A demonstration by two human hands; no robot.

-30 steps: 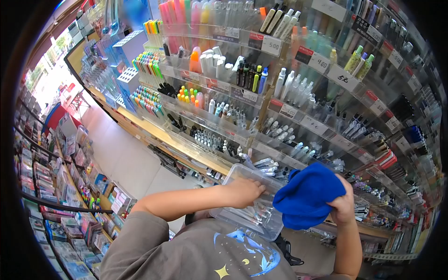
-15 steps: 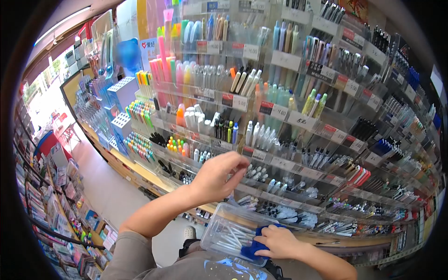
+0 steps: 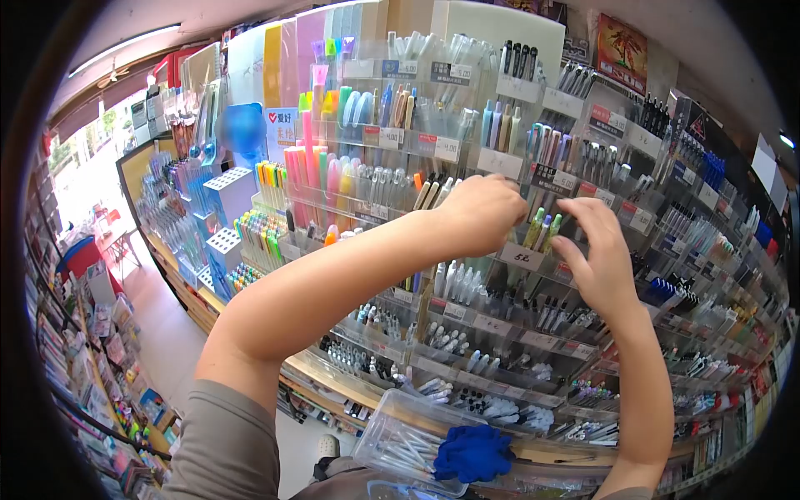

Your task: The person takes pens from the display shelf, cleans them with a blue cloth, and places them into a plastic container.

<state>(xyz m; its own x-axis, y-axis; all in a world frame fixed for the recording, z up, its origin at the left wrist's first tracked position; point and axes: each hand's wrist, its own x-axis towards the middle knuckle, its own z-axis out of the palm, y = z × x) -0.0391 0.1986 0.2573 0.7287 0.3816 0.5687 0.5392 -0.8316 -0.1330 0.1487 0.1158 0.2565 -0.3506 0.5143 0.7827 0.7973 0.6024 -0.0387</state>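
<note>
My left hand (image 3: 483,215) is raised in front of the pen rack, its fingers curled closed; what they hold, if anything, is hidden. To its right my right hand (image 3: 598,258) has thumb and fingers apart, holding nothing, beside a group of green- and purple-topped pens (image 3: 543,230) above a handwritten price label (image 3: 522,257). White and black pens (image 3: 429,194) stand just left of my left hand. Below both hands a clear plastic box (image 3: 392,433) with white pens inside rests at the shelf's lower edge. A crumpled blue cloth (image 3: 473,454) lies on its right side.
Tiers of clear shelves with price labels (image 3: 446,148) carry pens and markers. Pink highlighters (image 3: 307,162) and white holed pen stands (image 3: 227,187) are at the left. An aisle floor (image 3: 162,304) runs between this rack and shelves of packaged goods (image 3: 100,358).
My left hand has risen from the lower shelves to the middle tier. The right hand has let go of the blue cloth and come up beside it, and the view has tilted upward.
</note>
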